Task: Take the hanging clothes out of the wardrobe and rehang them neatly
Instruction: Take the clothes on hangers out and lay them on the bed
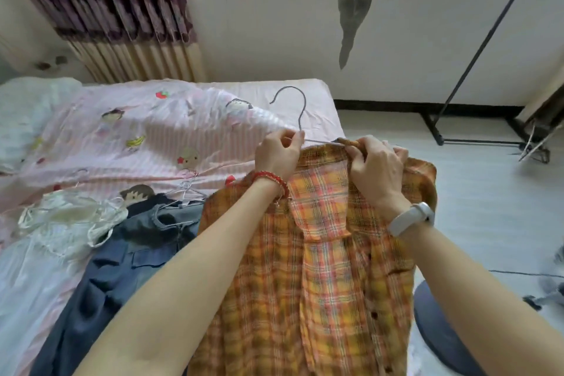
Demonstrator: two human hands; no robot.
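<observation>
Here, at centre frame, the left hand (279,152) pinches the neck of a thin wire hanger (300,114) just below its hook, while the right hand (377,166) grips the collar of an orange plaid shirt (320,253) with curled fingers, bunching the fabric over the hanger's right arm. The grip on the neck appears meant to steady the hanger so the shoulder can be drawn over the wire; the collar hold likely serves to seat the cloth squarely. The shirt is light, loosely woven and limp, with a paler check on its inner face and dark buttons along the lower right edge; it drapes from the hands down toward the bottom of the frame, over the near edge of the bed (317,91). The hanger is slender grey metal, its hook standing clear above the pink striped, cartoon-printed sheet (152,137). At lower left lie a dark blue-grey garment (122,268) and a cream satin piece (70,220), crumpled, with further wire hangers (186,189) between them and the shirt. A black rack frame (476,55) stands at upper right.
</observation>
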